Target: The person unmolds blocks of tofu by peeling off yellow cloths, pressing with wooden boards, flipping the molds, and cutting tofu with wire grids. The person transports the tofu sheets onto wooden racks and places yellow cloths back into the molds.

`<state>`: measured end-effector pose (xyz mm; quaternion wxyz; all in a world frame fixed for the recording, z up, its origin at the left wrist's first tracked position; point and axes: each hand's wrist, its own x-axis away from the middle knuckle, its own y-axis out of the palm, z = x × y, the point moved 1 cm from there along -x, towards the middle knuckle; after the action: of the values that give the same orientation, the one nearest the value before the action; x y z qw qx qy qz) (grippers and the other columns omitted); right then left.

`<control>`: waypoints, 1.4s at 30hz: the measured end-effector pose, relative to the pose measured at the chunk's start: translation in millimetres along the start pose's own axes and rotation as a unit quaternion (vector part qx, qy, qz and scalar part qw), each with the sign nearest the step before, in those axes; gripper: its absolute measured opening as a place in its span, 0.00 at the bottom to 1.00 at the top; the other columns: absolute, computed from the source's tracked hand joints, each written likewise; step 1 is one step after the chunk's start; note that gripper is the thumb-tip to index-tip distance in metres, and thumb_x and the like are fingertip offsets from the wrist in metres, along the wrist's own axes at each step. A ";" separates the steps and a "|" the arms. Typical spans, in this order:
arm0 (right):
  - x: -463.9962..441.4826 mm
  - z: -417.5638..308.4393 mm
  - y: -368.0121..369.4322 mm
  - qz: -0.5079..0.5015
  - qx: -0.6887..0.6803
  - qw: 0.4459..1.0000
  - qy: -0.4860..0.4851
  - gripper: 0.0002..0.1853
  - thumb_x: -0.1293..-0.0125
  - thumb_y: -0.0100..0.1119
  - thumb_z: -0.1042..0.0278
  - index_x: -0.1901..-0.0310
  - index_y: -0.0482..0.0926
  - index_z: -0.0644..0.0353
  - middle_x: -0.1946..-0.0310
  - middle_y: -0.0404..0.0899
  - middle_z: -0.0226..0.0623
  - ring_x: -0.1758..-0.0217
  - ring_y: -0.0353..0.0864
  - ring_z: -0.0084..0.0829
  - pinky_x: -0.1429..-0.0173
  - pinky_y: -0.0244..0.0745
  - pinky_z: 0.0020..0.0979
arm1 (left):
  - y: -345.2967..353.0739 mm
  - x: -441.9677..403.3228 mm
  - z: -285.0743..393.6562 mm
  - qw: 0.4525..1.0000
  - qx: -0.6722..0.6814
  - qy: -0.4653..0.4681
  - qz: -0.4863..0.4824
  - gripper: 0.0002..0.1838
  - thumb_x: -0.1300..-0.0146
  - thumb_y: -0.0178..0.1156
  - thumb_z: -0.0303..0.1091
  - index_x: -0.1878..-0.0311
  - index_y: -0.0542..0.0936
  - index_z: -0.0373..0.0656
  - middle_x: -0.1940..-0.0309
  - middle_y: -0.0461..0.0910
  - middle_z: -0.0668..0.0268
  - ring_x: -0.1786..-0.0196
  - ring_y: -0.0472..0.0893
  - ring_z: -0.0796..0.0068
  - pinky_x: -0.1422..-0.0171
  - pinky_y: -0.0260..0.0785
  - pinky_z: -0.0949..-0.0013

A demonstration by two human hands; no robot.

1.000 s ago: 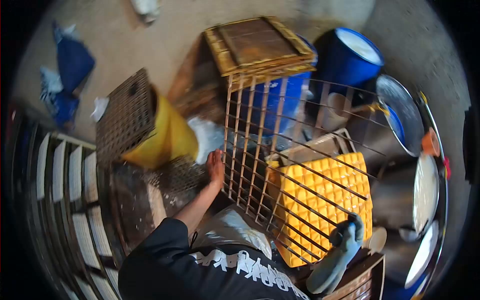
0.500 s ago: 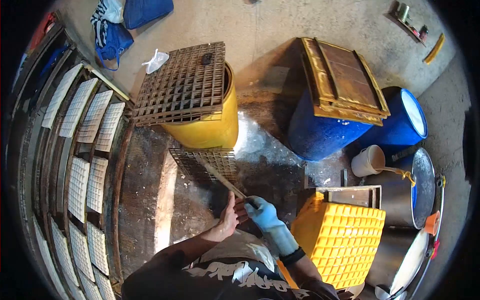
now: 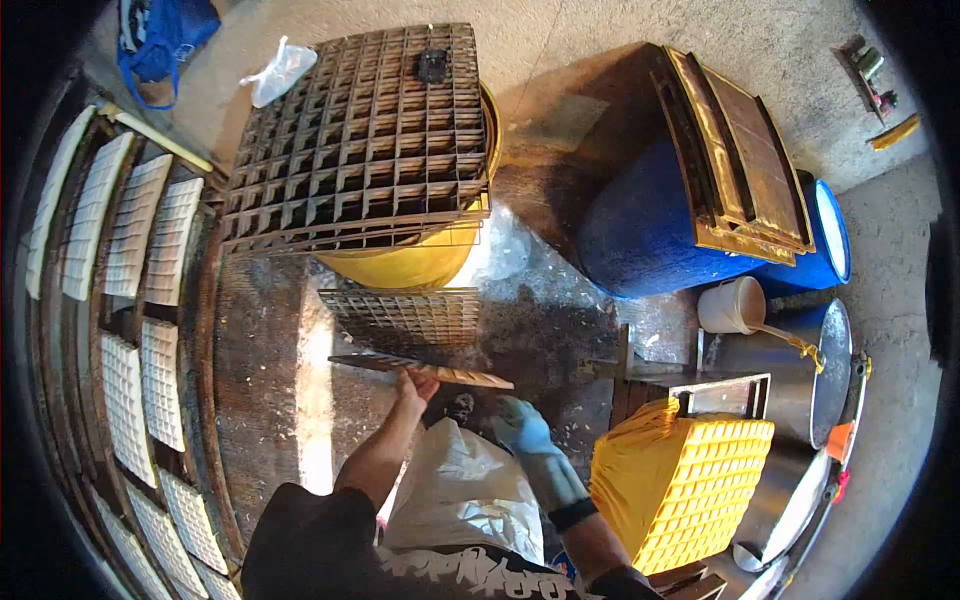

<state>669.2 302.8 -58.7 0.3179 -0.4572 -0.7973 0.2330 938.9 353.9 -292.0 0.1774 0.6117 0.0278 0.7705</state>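
Observation:
A long, narrow, wooden-looking strip (image 3: 465, 377) with slanting marks near its right end lies roughly level across the view. My bare left hand (image 3: 415, 385) is closed on it from below, around its middle. My right hand (image 3: 525, 425), in a light blue glove, is just below the strip's right end; a small gap seems to show between them, and its fingers are not clear. A white plastic sheet or apron (image 3: 465, 490) is in front of my body. Beyond the strip, a brown grid (image 3: 405, 315) stands at the foot of the yellow barrel (image 3: 400, 262).
A larger grid (image 3: 350, 150) covers the yellow barrel, with a clear plastic bag (image 3: 280, 70) on its corner. Left is a rack of white gridded slabs (image 3: 125, 400). Right are a blue barrel (image 3: 640, 220) under rusty frames, a yellow gridded block (image 3: 700, 490) and a white bucket (image 3: 732, 305).
The strip has swung from slanting away to lying across the view. My left hand has moved left and up with it, while my right hand has come apart from my left.

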 end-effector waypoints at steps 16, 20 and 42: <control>428.1 192.4 102.6 0.321 -0.314 0.745 0.494 0.17 0.35 0.73 0.67 0.47 0.85 0.63 0.64 0.86 0.30 0.68 0.82 0.23 0.64 0.78 0.28 | 40.0 9.9 71.4 0.805 -0.579 0.033 -0.125 0.41 0.29 0.55 0.68 0.22 0.65 0.52 0.34 0.80 0.59 0.37 0.82 0.60 0.33 0.70 0.49; 473.2 113.3 122.6 0.351 -0.369 0.654 0.559 0.16 0.37 0.75 0.61 0.53 0.87 0.61 0.62 0.88 0.30 0.61 0.84 0.24 0.55 0.80 0.30 | 55.8 51.4 22.6 0.684 -0.697 -0.016 -0.214 0.43 0.32 0.56 0.73 0.28 0.69 0.48 0.44 0.83 0.62 0.46 0.84 0.66 0.46 0.75 0.57; 1035.4 250.9 391.1 0.781 -0.516 -0.106 0.335 0.08 0.25 0.63 0.65 0.50 0.80 0.57 0.70 0.79 0.30 0.77 0.76 0.26 0.76 0.74 0.34 | -107.3 339.2 -440.5 0.130 -0.941 -0.047 -0.309 0.13 0.23 0.58 0.43 0.47 0.79 0.45 0.64 0.84 0.60 0.65 0.86 0.66 0.63 0.81 0.59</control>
<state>322.4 1375.9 -186.4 0.1843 0.8164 -0.4278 0.3414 481.0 635.2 -113.7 0.8378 -0.0597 -0.5410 0.0427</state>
